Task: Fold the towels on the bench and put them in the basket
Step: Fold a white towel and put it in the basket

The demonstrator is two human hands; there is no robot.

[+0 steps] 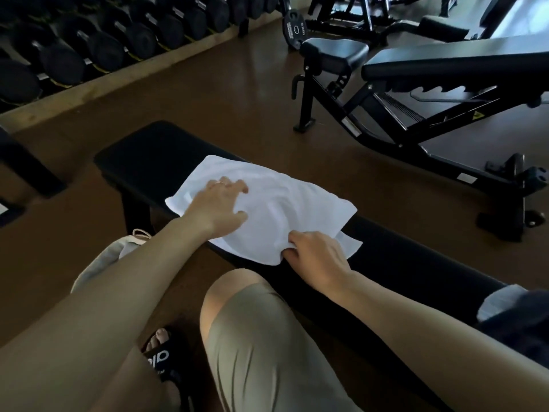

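A white towel [285, 200] lies folded over on the flat black bench [148, 156], with a lower layer sticking out at its right corner. My left hand [218, 205] lies flat on the towel's left part with its fingers spread. My right hand [316, 257] pinches the towel's near edge at the bench's front side. A pale cloth basket [101, 260] with a rope handle stands on the floor to the left, mostly hidden behind my left forearm. More cloth [499, 298] lies at the bench's right end.
An adjustable black weight bench [430, 93] stands on the brown floor to the right. A rack of dumbbells [118, 40] runs along the back left. My knee in beige shorts and a sandalled foot are close below the bench.
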